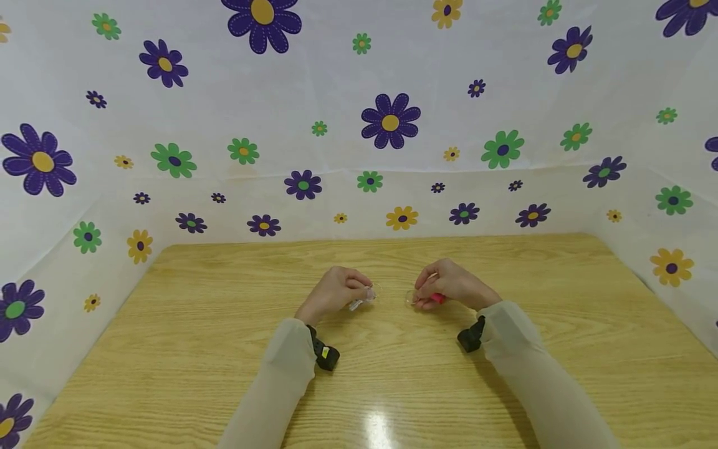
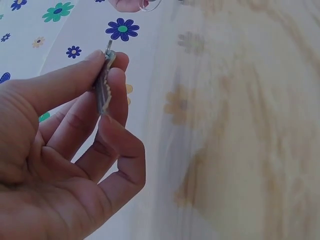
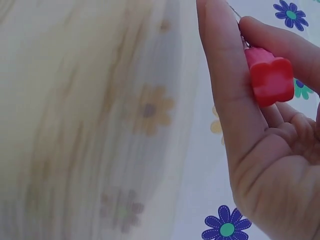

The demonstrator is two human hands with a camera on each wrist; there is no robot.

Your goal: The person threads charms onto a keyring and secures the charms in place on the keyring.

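Note:
Over the middle of the table, my left hand [image 1: 335, 293] pinches a metal key [image 2: 103, 91] between thumb and fingers. The key's toothed edge shows in the left wrist view, and a thin ring [image 1: 378, 289] sticks out past the fingertips. To the right, a short gap away, my right hand [image 1: 453, 285] pinches a thin metal ring [image 1: 411, 298] with its thumb and fingers. From that hand hangs a glossy red keychain charm [image 3: 272, 81] with a lobed end and a pinkish upper part. The charm's link to the ring is partly hidden by the fingers.
A wood-grain table [image 1: 359, 374] lies under both hands. White cloth [image 1: 336, 75] printed with purple, green and yellow flowers rises at the back and both sides. Black wrist cameras [image 1: 328, 357] sit at both cuffs.

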